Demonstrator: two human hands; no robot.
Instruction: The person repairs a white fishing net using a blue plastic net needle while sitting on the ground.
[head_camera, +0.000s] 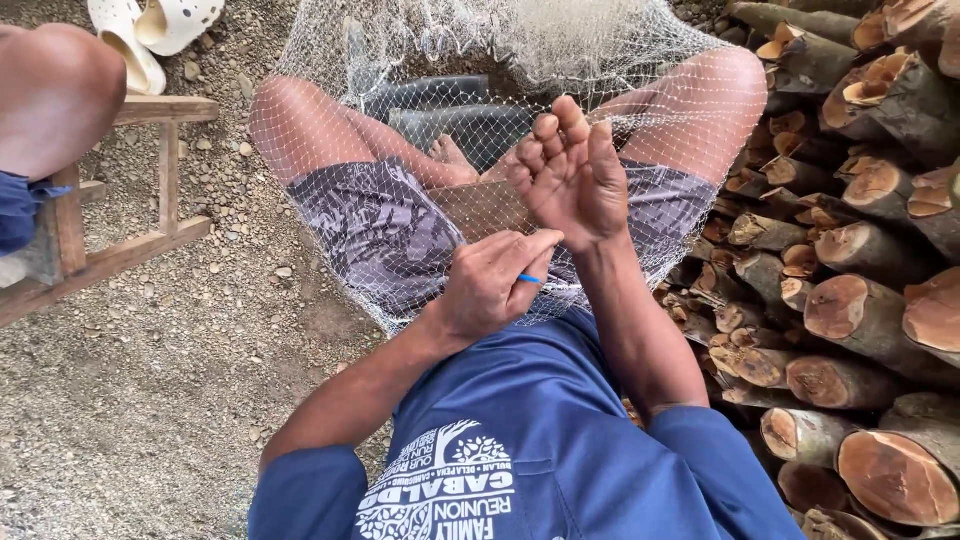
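Head view: nearest, at 6 o'clock, is the blue shirt (560, 440). Just beyond it, near the centre, the left hand (492, 283) is closed in a pinch on a thin blue tool (530, 279), thumb and forefinger pressed together. Right above it, toward 12 o'clock, the right hand (572, 178) stands open, palm up, fingers loosely curled, with strands of the net (400, 120) seemingly caught over them. The net drapes over both knees and runs up to 12 o'clock. For a good knot, I judge the open hand should keep the mesh taut and evenly spaced while the tool passes cleanly through one loop. A stack of logs (860, 300) fills 3 o'clock; a wooden frame (120, 240) lies at 9 o'clock on the gravel ground (150, 400).
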